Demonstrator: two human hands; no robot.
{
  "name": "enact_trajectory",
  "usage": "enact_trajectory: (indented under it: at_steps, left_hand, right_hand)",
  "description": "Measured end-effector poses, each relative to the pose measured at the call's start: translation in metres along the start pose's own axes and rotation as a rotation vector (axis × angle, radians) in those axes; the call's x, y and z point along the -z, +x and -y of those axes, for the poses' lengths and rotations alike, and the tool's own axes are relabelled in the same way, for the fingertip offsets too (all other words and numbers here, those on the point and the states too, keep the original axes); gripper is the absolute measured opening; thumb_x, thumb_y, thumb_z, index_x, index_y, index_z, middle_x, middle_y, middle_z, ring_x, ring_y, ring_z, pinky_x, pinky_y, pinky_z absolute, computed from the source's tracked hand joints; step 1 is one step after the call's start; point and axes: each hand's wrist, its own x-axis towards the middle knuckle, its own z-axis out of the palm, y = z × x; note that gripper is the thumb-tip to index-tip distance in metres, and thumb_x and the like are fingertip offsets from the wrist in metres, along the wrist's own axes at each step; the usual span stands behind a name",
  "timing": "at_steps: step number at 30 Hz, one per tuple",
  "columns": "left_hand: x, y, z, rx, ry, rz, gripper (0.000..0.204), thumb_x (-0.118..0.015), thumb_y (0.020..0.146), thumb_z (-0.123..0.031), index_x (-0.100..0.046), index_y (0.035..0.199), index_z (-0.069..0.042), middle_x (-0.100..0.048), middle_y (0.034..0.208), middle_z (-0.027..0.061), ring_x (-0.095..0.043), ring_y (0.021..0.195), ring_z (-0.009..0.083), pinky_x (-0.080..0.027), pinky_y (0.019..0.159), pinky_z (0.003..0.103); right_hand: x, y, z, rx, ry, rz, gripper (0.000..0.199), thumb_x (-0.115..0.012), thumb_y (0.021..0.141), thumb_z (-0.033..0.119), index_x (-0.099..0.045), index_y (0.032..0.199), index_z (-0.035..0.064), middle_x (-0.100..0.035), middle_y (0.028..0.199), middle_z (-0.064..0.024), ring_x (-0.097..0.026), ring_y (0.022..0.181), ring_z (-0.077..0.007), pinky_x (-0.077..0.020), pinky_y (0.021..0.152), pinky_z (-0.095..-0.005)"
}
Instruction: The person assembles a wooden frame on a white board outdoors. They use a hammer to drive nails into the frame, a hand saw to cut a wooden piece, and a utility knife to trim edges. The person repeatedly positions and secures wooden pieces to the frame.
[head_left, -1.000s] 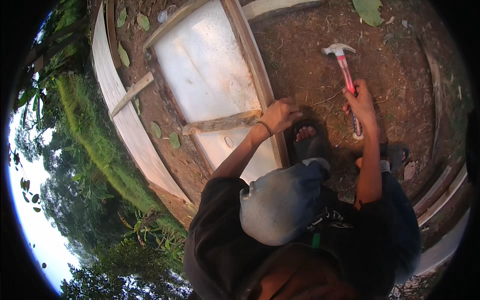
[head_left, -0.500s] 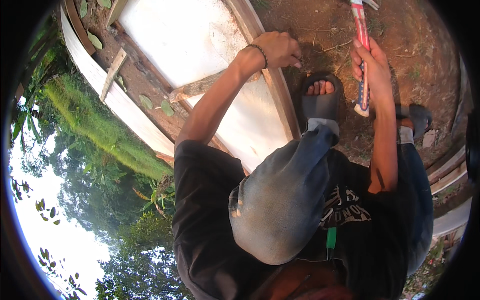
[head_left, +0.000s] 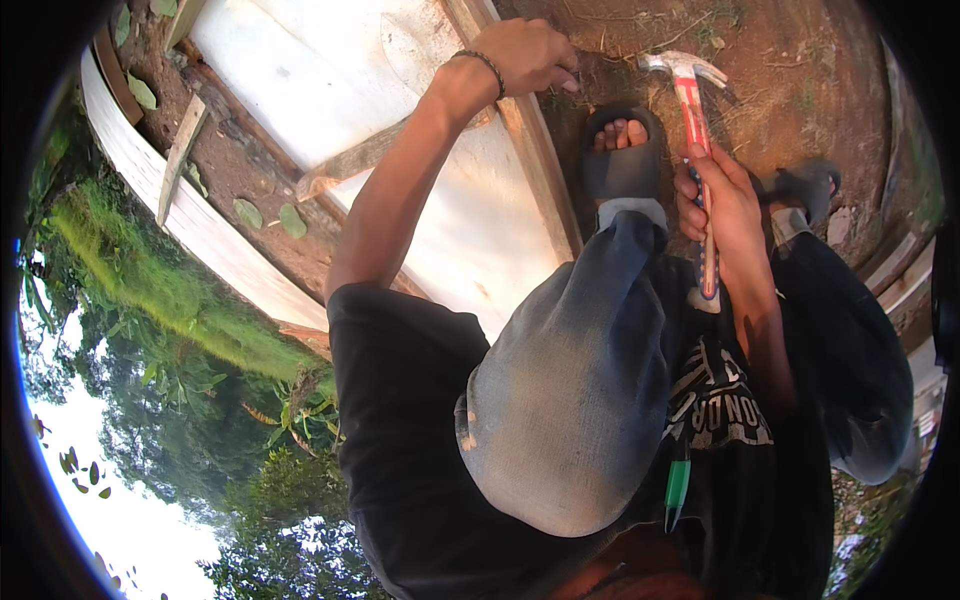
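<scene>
My right hand (head_left: 722,203) is closed around the red, white and blue handle of a claw hammer (head_left: 692,108). The hammer's pale, worn metal head points away from me, over the soil beyond my sandalled foot. My left hand (head_left: 527,58), with a dark bracelet at the wrist, is closed with curled fingers at the outer edge of a wooden frame (head_left: 537,165). Whatever those fingers may pinch is hidden or too small to make out. White sheet panels (head_left: 440,225) lie within the frame, beside my left forearm.
A wooden crosspiece (head_left: 375,155) divides the panels. To the left are a loose stick (head_left: 182,158), a long pale board (head_left: 215,255) and a grassy bank (head_left: 150,260). My bent knee (head_left: 570,420) rises between my arms. Boards (head_left: 900,270) lie at the right.
My right hand has drawn the hammer back toward my body, bringing its whole head into view. The left hand stays closed by the frame's edge, while the view has shifted slightly.
</scene>
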Motion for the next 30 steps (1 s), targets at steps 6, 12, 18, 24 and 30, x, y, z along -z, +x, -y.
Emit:
enact_trajectory:
  at_steps: [6, 12, 18, 24, 30]
  left_hand:
    - [-0.001, 0.005, 0.011, -0.111, -0.004, -0.017, 0.031, -0.071, 0.088, -0.037, -0.077, 0.102, -0.010, -0.075, 0.103, 0.0154, -0.071, 0.097, 0.0386, -0.056, 0.084, 0.048]
    - [0.001, 0.004, 0.011, -0.183, -0.042, -0.092, 0.027, -0.071, 0.087, -0.037, -0.079, 0.090, -0.012, -0.075, 0.090, 0.0148, -0.071, 0.090, 0.0377, -0.056, 0.079, 0.048]
    - [-0.004, 0.001, 0.012, -0.142, 0.014, -0.079, 0.027, -0.072, 0.086, -0.038, -0.079, 0.091, -0.012, -0.075, 0.092, 0.0141, -0.071, 0.090, 0.0371, -0.056, 0.079, 0.049]
    - [-0.001, 0.002, 0.010, -0.141, 0.016, -0.064, 0.027, -0.073, 0.085, -0.039, -0.080, 0.091, -0.013, -0.075, 0.092, 0.0144, -0.071, 0.090, 0.0369, -0.056, 0.079, 0.050]
    - [-0.006, 0.003, 0.014, -0.155, 0.056, -0.091, 0.027, -0.074, 0.085, -0.040, -0.080, 0.090, -0.014, -0.075, 0.089, 0.0134, -0.072, 0.088, 0.0368, -0.056, 0.076, 0.050]
  right_hand:
    - [-0.010, -0.010, -0.017, 0.020, 0.031, 0.069, 0.027, -0.058, 0.106, 0.032, -0.059, 0.119, 0.0074, -0.049, 0.076, 0.0013, -0.041, 0.049, -0.0052, -0.0313, 0.043, -0.0226]
    - [-0.036, 0.001, -0.035, 0.158, 0.087, -0.012, 0.024, -0.056, 0.107, 0.030, -0.057, 0.119, 0.0088, -0.048, 0.076, 0.0012, -0.042, 0.050, -0.0055, -0.0340, 0.043, -0.0237]
    - [-0.017, 0.011, -0.031, 0.095, 0.083, 0.040, 0.020, -0.056, 0.108, 0.028, -0.058, 0.118, 0.0110, -0.048, 0.076, 0.0016, -0.042, 0.052, -0.0054, -0.0355, 0.044, -0.0250]
    - [-0.042, -0.004, -0.039, 0.068, 0.065, 0.005, 0.019, -0.058, 0.106, 0.028, -0.056, 0.112, 0.0093, -0.046, 0.075, 0.0026, -0.041, 0.052, -0.0049, -0.0324, 0.044, -0.0231]
    - [-0.014, 0.022, -0.038, 0.275, 0.236, -0.196, 0.018, -0.056, 0.107, 0.027, -0.060, 0.108, 0.0090, -0.047, 0.074, 0.0020, -0.039, 0.051, -0.0055, -0.0334, 0.045, -0.0238]
